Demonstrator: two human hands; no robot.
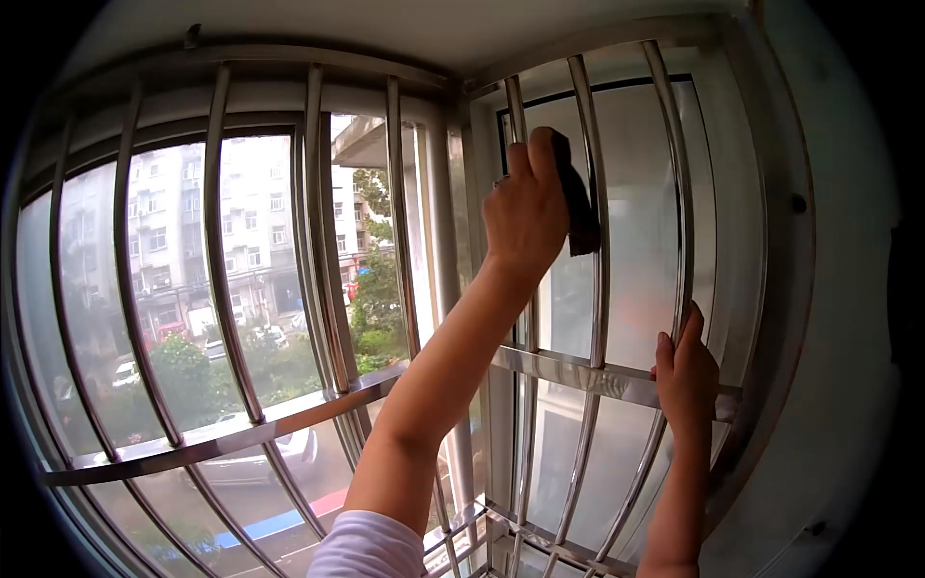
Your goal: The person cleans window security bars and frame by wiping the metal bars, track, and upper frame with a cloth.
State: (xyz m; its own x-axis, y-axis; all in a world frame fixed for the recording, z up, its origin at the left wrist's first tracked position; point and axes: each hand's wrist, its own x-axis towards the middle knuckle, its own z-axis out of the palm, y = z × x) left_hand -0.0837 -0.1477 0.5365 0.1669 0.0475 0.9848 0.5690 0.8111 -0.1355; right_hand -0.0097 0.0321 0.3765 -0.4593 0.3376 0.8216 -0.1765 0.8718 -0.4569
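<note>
My left hand is raised to the upper part of the right-hand window grille, closed around a dark cloth. The cloth hangs from the fingers between two upright metal bars, close to the second one; whether it touches that bar I cannot tell. Behind the hand, part of the first upright bar is hidden. Lower and to the right, my right hand grips the third upright bar, just above the flat crossbar. Some of its fingers are hidden behind the bar.
Another barred grille spans the left side and meets this one at a corner post. Behind the right bars is a frosted pane. Outside, a building, trees and a parked car show through the left window. A wall borders the right.
</note>
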